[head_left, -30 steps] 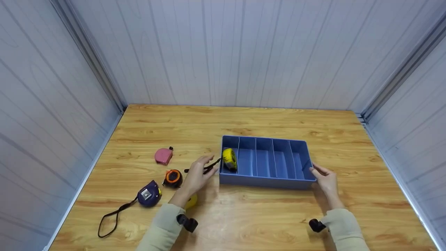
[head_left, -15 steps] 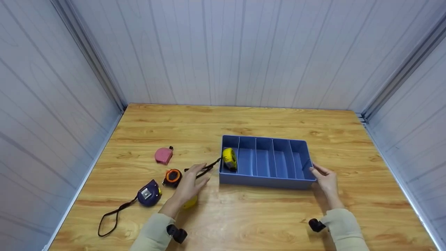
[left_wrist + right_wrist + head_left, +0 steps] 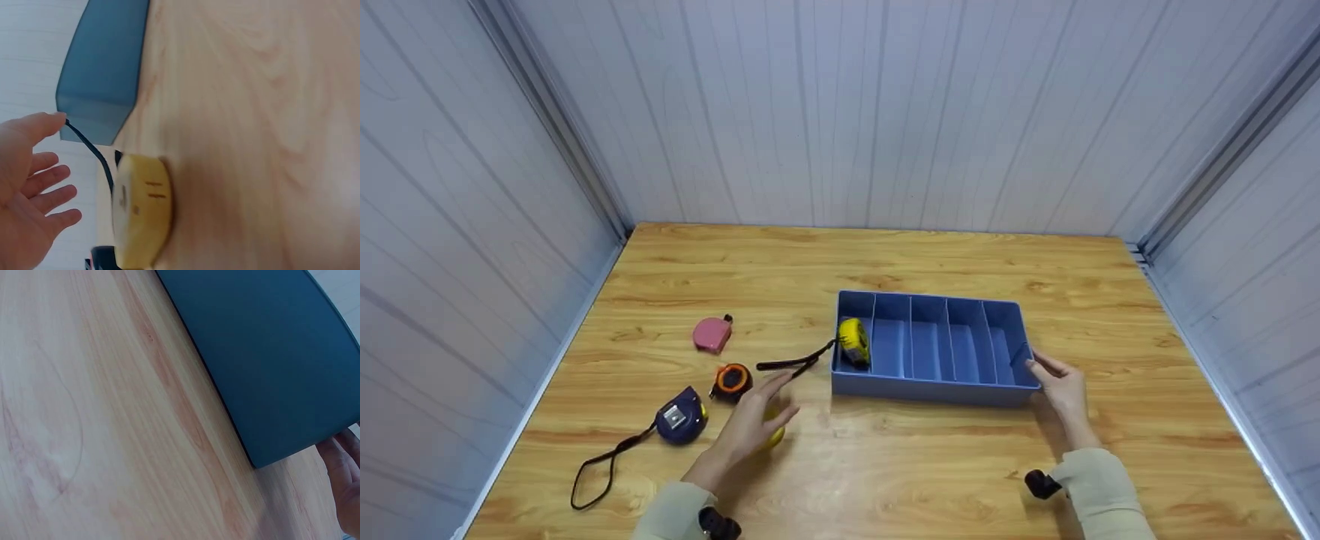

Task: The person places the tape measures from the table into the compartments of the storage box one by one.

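My left hand (image 3: 751, 421) hovers with its fingers apart over a yellow tape measure (image 3: 775, 436), which it partly covers. In the left wrist view that yellow tape measure (image 3: 145, 208) stands on the wood, apart from the spread fingers. A blue box (image 3: 934, 394) with several compartments lies to the right. My right hand (image 3: 1063, 390) grips its right end, thumb at the rim and fingers outside; the right wrist view shows fingers (image 3: 337, 464) against the box wall (image 3: 275, 377). In the leftmost compartment sits a yellow-and-black tape measure (image 3: 853, 341), its black strap (image 3: 791, 364) hanging out over the left wall.
Left of the box lie a pink tape measure (image 3: 712, 334), an orange-and-black one (image 3: 732, 382) and a dark blue one (image 3: 681, 417) with a looped wrist strap (image 3: 604, 469). Pale panel walls (image 3: 840, 112) enclose the wooden tabletop (image 3: 930, 472) at the back and sides.
My left hand has drawn back from beside the box, down and to the left, to above the yellow tape measure. The right hand and the box have stayed put.
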`<state>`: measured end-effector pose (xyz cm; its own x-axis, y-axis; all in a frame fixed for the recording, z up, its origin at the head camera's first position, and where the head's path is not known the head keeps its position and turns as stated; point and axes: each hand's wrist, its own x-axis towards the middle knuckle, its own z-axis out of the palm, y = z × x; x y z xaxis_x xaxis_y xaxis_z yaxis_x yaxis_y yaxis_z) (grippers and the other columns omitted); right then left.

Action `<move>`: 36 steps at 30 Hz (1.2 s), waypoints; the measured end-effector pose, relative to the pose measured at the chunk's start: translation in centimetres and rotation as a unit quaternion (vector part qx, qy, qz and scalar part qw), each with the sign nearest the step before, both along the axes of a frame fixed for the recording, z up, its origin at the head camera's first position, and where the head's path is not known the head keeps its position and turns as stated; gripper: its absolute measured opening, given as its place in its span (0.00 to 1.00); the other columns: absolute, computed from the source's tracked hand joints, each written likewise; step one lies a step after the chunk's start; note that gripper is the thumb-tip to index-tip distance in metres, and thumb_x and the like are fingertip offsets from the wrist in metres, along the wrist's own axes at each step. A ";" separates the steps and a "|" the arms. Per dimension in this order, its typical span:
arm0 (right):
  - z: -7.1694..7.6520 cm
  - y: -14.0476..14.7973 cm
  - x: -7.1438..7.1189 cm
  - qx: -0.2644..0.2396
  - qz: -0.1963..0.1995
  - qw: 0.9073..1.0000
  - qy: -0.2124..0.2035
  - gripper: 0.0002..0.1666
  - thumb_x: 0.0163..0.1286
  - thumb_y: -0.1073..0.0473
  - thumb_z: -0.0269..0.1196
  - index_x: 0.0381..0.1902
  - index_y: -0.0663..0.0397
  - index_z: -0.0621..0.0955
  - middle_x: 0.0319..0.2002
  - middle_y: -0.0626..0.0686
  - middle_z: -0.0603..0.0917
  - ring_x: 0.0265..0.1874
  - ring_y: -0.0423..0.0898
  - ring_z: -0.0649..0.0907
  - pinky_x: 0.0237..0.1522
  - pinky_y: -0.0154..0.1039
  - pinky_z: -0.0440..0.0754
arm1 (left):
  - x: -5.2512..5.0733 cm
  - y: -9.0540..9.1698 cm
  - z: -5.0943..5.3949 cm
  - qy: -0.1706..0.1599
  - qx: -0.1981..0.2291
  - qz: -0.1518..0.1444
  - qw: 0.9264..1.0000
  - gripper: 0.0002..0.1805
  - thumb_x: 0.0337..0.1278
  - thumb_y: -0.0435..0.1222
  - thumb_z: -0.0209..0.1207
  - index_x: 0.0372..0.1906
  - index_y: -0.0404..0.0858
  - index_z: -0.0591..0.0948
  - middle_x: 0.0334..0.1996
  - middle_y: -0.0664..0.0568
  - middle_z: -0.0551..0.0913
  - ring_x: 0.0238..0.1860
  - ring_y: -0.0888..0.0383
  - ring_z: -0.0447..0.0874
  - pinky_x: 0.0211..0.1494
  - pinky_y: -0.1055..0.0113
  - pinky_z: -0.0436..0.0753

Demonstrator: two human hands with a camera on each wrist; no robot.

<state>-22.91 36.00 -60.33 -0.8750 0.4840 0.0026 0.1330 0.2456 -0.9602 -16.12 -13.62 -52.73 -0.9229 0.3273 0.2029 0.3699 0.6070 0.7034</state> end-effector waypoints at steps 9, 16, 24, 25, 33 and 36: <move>0.4 -0.2 0.4 0.025 0.018 1.000 -0.003 0.25 0.50 0.48 0.68 0.45 0.52 0.82 0.35 0.38 0.83 0.35 0.29 0.78 0.35 0.22 0.74 | 1.5 -1.5 -1.5 0.001 0.007 0.002 1.000 0.31 0.48 0.38 0.62 0.58 0.30 0.69 0.58 0.41 0.67 0.59 0.47 0.62 0.60 0.54 0.62; 0.0 0.0 0.1 0.025 0.008 1.000 -0.015 0.27 0.50 0.48 0.68 0.46 0.54 0.81 0.37 0.41 0.83 0.36 0.31 0.78 0.36 0.22 0.73 | 2.1 -2.3 -2.2 -0.004 0.001 0.015 1.000 0.34 0.44 0.40 0.65 0.58 0.31 0.69 0.59 0.39 0.64 0.60 0.43 0.59 0.60 0.51 0.60; -0.1 0.1 0.1 0.003 -0.001 1.000 0.003 0.23 0.49 0.53 0.69 0.43 0.56 0.82 0.30 0.36 0.82 0.33 0.29 0.79 0.34 0.22 0.74 | 2.7 -2.9 -2.9 0.000 0.008 0.022 1.000 0.40 0.38 0.42 0.68 0.60 0.31 0.67 0.60 0.39 0.63 0.59 0.43 0.60 0.60 0.50 0.61; -0.2 0.1 0.1 0.001 -0.001 1.000 0.004 0.23 0.49 0.53 0.69 0.43 0.56 0.82 0.30 0.35 0.82 0.32 0.29 0.79 0.34 0.22 0.74 | 2.8 -2.9 -3.0 0.003 0.008 0.023 1.000 0.41 0.37 0.42 0.69 0.60 0.31 0.66 0.59 0.39 0.63 0.59 0.43 0.61 0.59 0.50 0.61; -0.1 0.0 0.0 -0.012 0.000 1.000 0.009 0.22 0.49 0.55 0.69 0.43 0.57 0.82 0.29 0.36 0.82 0.32 0.31 0.79 0.33 0.22 0.75 | 2.9 -3.2 -3.2 -0.028 0.003 0.042 0.999 0.45 0.31 0.38 0.71 0.61 0.30 0.65 0.60 0.39 0.61 0.60 0.43 0.58 0.60 0.49 0.59; 0.0 -0.1 0.0 -0.019 0.003 1.000 0.006 0.22 0.49 0.54 0.69 0.44 0.56 0.82 0.29 0.35 0.82 0.32 0.31 0.79 0.31 0.22 0.75 | 2.9 -3.3 -3.3 -0.044 0.007 0.047 0.998 0.45 0.30 0.36 0.72 0.61 0.31 0.64 0.60 0.39 0.61 0.61 0.42 0.57 0.61 0.49 0.58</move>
<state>-22.90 35.86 -60.33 -0.8784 0.4780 -0.0059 0.1206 0.2095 -0.9703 -13.20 -16.89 -55.98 -0.9636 0.2369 0.1236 0.2487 0.6260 0.7391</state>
